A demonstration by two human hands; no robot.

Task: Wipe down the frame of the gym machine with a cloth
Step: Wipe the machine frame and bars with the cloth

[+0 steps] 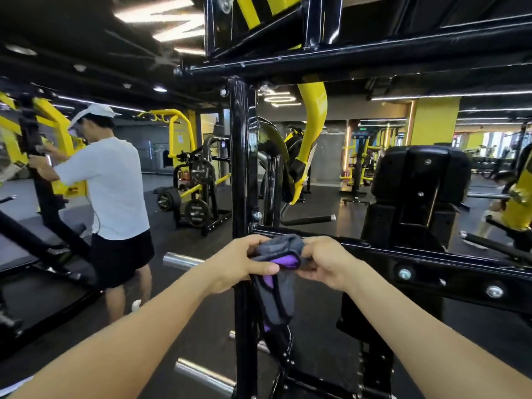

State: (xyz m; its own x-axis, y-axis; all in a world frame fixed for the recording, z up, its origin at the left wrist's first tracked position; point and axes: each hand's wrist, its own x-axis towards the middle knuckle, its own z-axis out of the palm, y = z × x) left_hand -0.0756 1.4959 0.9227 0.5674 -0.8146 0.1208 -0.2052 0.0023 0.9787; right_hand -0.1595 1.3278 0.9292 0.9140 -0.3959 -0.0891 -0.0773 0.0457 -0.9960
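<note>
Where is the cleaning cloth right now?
The grey and purple cloth is low in the middle of the head view, held between both hands, just in front of the black upright post.

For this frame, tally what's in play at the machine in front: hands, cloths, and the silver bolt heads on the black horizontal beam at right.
Hands: 2, the left hand and right hand, both gripping the cloth
Cloths: 1, a grey and purple cloth
Silver bolt heads on the horizontal beam: 2, at and
Total: 5
</note>
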